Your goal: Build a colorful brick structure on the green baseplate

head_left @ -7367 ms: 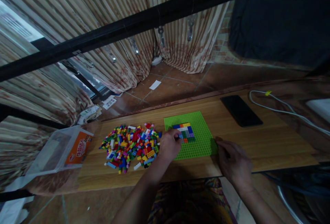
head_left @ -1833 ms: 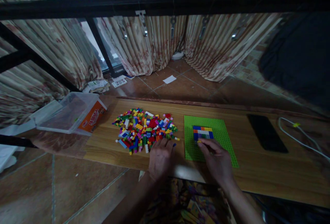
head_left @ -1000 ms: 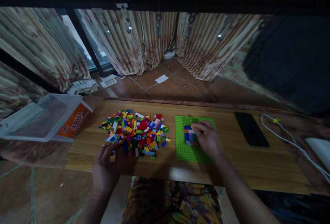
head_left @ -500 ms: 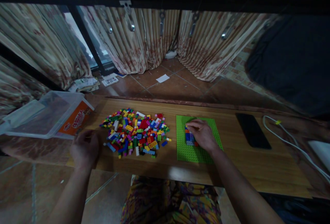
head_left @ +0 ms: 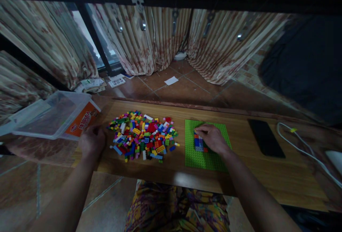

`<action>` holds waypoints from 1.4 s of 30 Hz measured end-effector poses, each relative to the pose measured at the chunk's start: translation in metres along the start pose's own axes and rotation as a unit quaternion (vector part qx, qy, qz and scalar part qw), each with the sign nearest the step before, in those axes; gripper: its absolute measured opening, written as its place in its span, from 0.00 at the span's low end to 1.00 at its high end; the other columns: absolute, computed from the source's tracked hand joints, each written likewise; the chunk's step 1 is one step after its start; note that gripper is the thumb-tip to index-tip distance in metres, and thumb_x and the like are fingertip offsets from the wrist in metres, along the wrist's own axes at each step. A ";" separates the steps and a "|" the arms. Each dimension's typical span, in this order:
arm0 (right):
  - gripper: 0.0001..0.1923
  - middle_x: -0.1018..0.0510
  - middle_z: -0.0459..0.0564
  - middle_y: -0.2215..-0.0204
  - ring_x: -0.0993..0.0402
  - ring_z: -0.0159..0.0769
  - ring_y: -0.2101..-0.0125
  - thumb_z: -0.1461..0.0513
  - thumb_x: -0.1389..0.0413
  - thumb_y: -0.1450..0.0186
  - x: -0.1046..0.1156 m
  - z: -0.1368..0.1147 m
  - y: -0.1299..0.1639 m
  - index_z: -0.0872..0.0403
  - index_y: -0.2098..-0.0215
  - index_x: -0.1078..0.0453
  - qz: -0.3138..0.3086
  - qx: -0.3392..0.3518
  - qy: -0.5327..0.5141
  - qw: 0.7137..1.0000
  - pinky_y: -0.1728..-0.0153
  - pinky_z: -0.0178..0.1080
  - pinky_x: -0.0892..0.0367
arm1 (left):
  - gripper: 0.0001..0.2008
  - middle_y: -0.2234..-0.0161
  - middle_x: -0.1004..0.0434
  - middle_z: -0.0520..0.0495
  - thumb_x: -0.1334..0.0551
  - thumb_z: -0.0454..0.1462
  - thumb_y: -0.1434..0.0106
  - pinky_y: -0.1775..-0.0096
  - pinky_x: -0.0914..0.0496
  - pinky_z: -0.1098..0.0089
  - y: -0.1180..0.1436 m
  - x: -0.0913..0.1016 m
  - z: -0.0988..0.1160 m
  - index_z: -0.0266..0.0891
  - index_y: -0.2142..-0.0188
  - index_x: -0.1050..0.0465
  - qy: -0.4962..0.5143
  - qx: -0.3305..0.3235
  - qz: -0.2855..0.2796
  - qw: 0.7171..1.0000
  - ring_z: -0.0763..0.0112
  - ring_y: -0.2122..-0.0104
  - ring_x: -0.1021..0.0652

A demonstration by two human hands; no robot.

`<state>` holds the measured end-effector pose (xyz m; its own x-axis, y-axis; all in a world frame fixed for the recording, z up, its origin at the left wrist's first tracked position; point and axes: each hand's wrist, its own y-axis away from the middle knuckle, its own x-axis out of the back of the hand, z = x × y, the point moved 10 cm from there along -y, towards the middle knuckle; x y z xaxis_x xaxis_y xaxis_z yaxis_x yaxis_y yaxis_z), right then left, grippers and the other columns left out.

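On the right half of the wooden table lies a green studded baseplate. A small block of joined toy bricks, mostly blue with some orange and red, is fixed on it. My right hand reaches over the plate, thumb and fingertips pinched on a small brick at the far end of this block; the fingers partly cover it. My left hand rests curled at the table's left end, beside the plastic box, with nothing visible in it. Between my hands spreads a pile of loose bricks in many colours.
A clear plastic box with an orange label stands at the left end. To the right lie a black phone and a white cable. Beyond the table are a tiled floor with papers and striped curtains.
The whole view has shifted slightly. My right hand stays pinched at the far end of the brick block, and my left hand remains curled by the box.
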<state>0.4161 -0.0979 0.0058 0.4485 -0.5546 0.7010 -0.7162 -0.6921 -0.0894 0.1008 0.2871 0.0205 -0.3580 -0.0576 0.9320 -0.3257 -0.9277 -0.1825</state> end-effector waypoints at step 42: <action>0.09 0.23 0.52 0.67 0.27 0.42 0.62 0.62 0.50 0.33 -0.061 -0.086 0.050 0.53 0.68 0.28 0.036 0.053 0.103 0.993 0.59 0.44 0.33 | 0.15 0.54 0.27 0.34 0.48 0.36 0.39 0.53 0.32 0.58 -0.009 -0.010 0.001 0.35 0.58 0.27 0.019 0.031 0.018 0.999 0.52 0.53 0.27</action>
<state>0.3069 -0.0591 0.0196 0.2716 -0.5057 0.8188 -0.6766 -0.7054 -0.2111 0.1079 0.2953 0.0132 -0.4011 -0.0787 0.9127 -0.2582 -0.9462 -0.1950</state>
